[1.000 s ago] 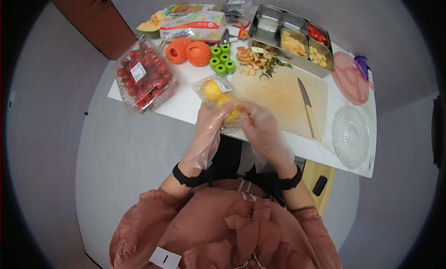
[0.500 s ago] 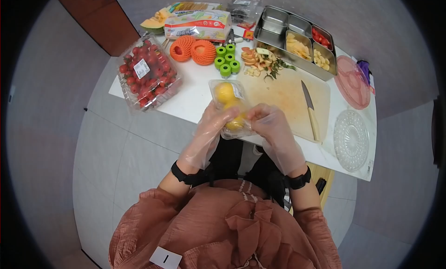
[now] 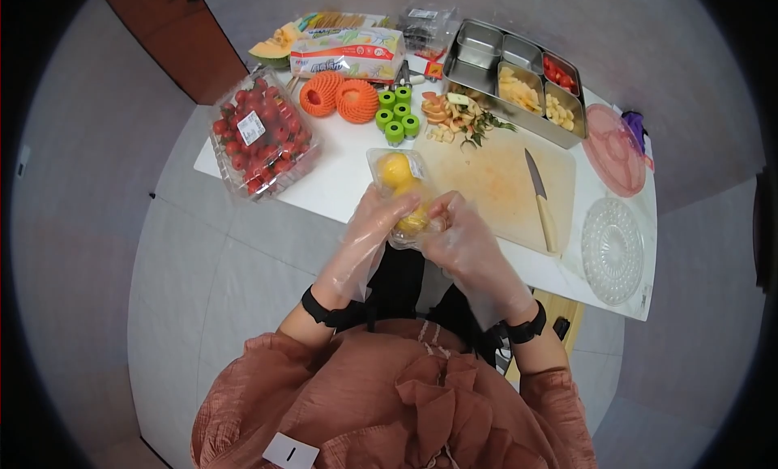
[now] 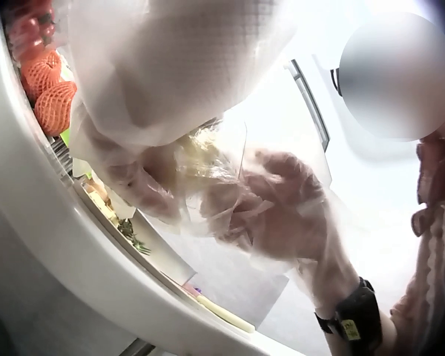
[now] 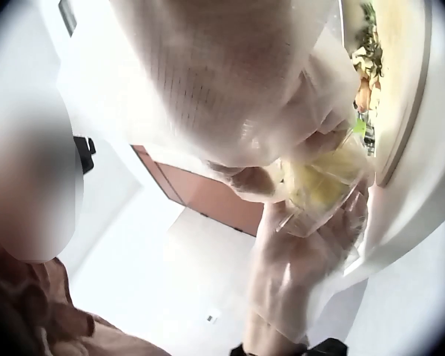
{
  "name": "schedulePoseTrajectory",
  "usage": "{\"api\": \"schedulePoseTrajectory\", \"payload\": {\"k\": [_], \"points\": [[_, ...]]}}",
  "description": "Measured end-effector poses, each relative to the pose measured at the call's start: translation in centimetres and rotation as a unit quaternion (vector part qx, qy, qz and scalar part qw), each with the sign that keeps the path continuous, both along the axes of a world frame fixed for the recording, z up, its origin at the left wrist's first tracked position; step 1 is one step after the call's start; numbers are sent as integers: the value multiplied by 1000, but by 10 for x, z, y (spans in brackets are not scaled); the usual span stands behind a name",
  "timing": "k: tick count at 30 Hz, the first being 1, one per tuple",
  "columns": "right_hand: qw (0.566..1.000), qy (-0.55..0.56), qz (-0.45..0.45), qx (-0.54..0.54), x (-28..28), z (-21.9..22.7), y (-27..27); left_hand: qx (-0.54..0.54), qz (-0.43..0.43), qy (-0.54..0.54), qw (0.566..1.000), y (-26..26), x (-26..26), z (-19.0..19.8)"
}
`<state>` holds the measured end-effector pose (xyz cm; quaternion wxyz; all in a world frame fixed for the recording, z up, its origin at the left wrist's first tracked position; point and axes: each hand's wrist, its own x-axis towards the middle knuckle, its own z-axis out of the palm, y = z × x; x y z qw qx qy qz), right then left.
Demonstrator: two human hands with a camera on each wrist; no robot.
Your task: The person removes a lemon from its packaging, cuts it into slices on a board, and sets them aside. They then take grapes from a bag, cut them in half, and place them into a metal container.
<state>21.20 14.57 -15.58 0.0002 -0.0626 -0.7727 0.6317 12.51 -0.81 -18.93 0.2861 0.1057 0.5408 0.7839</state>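
Both hands, each in a loose clear plastic glove, grip the clear plastic bag of yellow lemons (image 3: 403, 195) at its near end, just over the front edge of the white table (image 3: 340, 177). The left hand (image 3: 374, 219) curls its fingers round the bag's left side, and the right hand (image 3: 454, 230) pinches the plastic on the right (the wrist views show thumb and fingertips pressed into the film, though glare hides the detail). One lemon sits free at the bag's far end, the others are half covered by the fingers.

At the far left of the table lies a clear plastic box of red cherry tomatoes (image 3: 261, 134) with a white label. Behind it are a slice of orange-fleshed melon (image 3: 274, 45) and a printed pack of tissues (image 3: 348, 53). Next come two orange foam fruit nets (image 3: 340, 97), then a cluster of small green cylinders (image 3: 397, 117). A heap of fruit peelings and green leaves (image 3: 454, 112) lies at the far edge of the pale wooden cutting board (image 3: 502, 185), with a wooden-handled knife (image 3: 540, 200) on the board's right side. Behind the board stands a steel compartment tray (image 3: 519, 76) holding cut fruit. At the right end are a pink round lid (image 3: 613, 149) and a clear round glass plate (image 3: 612, 250).
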Motion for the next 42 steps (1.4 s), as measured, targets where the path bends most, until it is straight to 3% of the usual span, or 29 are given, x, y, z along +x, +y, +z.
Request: {"api": "schedulePoseTrajectory", "payload": {"k": [1, 2, 4, 8, 10, 11, 13, 14, 16, 19, 23, 26, 28, 31, 34, 37, 41, 42], "points": [[996, 51, -10, 66, 1, -4, 0, 0, 1, 8, 1000, 1, 0, 2], [996, 52, -12, 67, 2, -6, -1, 0, -1, 9, 1000, 1, 2, 4], [978, 50, -47, 197, 1, -5, -6, 6, 16, 29, 999, 1, 5, 8], [976, 3, -64, 210, 1, 6, -10, 4, 49, 34, 998, 2, 6, 10], [906, 127, -71, 396, -2, -7, -13, -15, 74, -7, 997, 0, 7, 8], [907, 127, -71, 396, -5, -8, -12, -15, 74, -7, 997, 0, 6, 6], [829, 277, -89, 478, -13, -3, -8, -23, 73, 27, 997, 0, 6, 1], [829, 276, -90, 478, -12, -8, -8, -23, 72, 26, 997, 0, 6, 1], [887, 188, -26, 420, -11, -21, -7, -56, 75, 20, 995, -1, 6, 0], [870, 205, -17, 448, -10, -27, -7, -37, 78, 42, 995, -2, 7, -8], [887, 155, 2, 435, -8, -25, -5, -92, 76, 66, 991, -11, 1, -19], [892, 165, 25, 419, -11, -25, 1, -91, 66, 78, 991, -13, 0, -11], [898, 144, 54, 413, -13, -27, 6, -34, 41, 56, 997, -13, 0, 2], [890, 200, 63, 405, -16, -28, 10, -62, 22, 51, 997, -16, -4, -3], [901, 154, 41, 404, -13, -20, 7, -21, 2, 12, 1000, -21, -7, -3], [893, 200, 5, 402, -16, -14, 0, -22, -26, -36, 999, -27, -13, -4], [855, 199, 7, 480, -19, -18, -6, 1, -5, -11, 1000, -23, -12, -5], [854, 194, -4, 483, -19, -18, -9, -67, 36, 53, 996, -24, -12, -6]]}}
